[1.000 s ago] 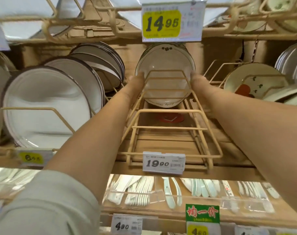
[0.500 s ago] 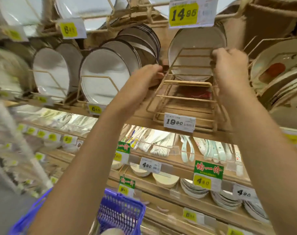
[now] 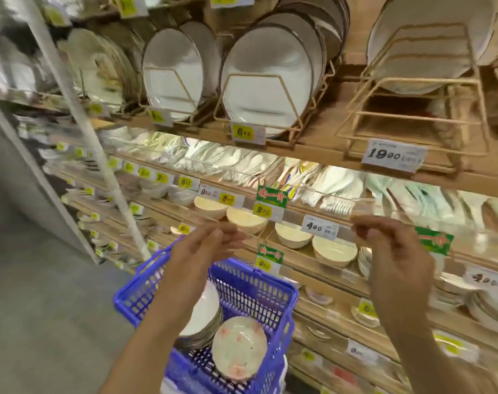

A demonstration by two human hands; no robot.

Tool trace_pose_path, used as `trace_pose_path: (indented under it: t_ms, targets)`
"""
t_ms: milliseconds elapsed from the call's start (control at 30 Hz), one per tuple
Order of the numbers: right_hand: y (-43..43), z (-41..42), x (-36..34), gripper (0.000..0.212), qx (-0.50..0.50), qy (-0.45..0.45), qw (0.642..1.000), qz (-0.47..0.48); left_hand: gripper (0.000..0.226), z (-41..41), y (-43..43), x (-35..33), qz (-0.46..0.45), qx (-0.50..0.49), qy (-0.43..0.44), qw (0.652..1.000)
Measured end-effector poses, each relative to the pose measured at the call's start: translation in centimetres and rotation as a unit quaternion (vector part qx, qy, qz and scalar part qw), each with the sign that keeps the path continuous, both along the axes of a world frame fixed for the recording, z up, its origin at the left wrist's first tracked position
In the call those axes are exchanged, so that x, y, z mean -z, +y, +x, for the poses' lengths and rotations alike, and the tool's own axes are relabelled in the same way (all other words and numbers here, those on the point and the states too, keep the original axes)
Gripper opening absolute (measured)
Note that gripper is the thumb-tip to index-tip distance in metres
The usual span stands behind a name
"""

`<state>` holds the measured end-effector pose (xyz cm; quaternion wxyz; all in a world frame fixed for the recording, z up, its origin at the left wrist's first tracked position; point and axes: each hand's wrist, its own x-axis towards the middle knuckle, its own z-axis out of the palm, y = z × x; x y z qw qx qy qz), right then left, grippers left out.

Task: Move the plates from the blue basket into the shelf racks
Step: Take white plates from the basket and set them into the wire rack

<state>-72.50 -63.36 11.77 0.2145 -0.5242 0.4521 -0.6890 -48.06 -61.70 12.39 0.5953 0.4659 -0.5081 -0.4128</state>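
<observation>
As my empty, loosely curled left hand (image 3: 198, 253) and right hand (image 3: 395, 255) quit the beige wire rack (image 3: 424, 80), the blue plastic basket (image 3: 259, 300) offers the next plates (image 3: 239, 348).

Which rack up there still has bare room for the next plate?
The wire rack above the 19.90 tag: bare slots between its front wire and the white plate at its back. The two racks left of it are packed with dark-rimmed plates to the front.
</observation>
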Motion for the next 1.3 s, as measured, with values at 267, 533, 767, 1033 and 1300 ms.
trace_pose_path:
  t_ms: [267,533,767,1033,1300]
  targets:
    - [3.4,13.5,10.4,0.032,-0.08,0.094,0.961,0.249,0.027,17.4,6.3,6.5,0.14,-0.114,-0.002,0.984]
    - [2.6,20.2,17.4,0.019,-0.206,0.054,0.84,0.5,0.027,24.6,5.3,13.8,0.291,-0.104,-0.031,0.951]
    - [-1.6,23.0,22.8,0.018,-0.18,0.091,0.801,0.563,0.023,27.5,2.0,20.3,0.377,-0.068,-0.074,0.921]
    - [-8.2,26.9,28.7,0.02,-0.141,0.001,0.732,0.667,0.022,29.4,-7.5,23.6,0.426,-0.02,-0.176,0.887]
    - [-11.5,29.4,33.1,0.031,-0.114,0.021,0.686,0.719,0.027,27.9,-16.1,28.4,0.433,0.109,-0.344,0.826]
